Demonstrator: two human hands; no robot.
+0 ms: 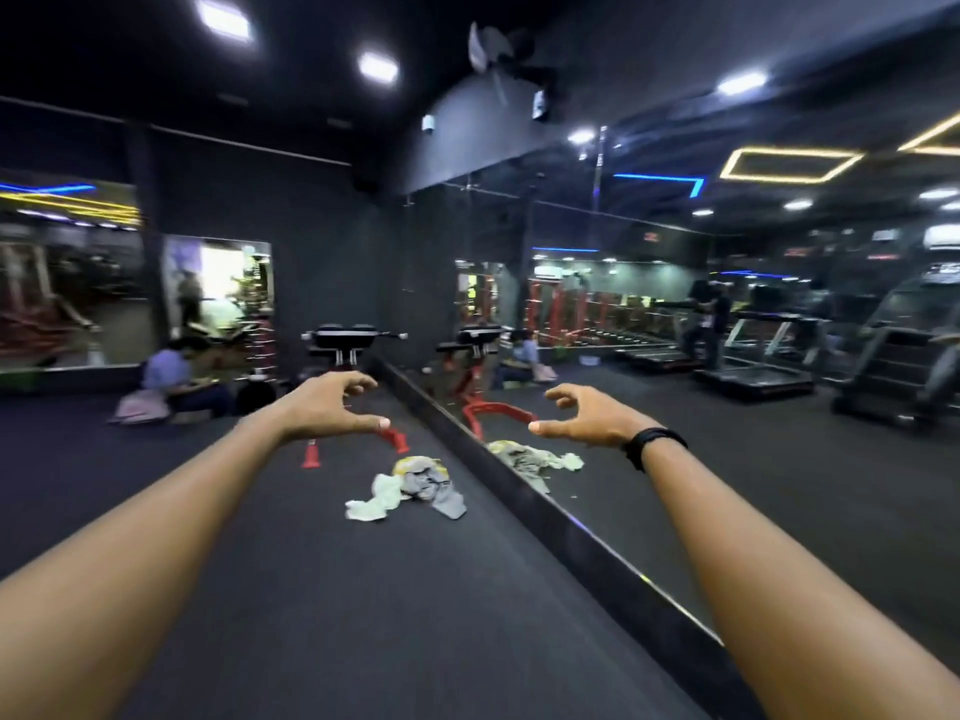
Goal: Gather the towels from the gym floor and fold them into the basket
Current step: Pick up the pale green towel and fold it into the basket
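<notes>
Bare forearms reach forward over the dark rubber gym floor, the left hand and the right hand, which wears a black wristband, each an empty grip with fingers loosely curled and thumb apart. Beyond them a crumpled heap of grey, pale green and yellow cloth towels lies on the floor just beside the mirror wall. Farther off stands a red-legged, black-padded exercise bench.
</notes>
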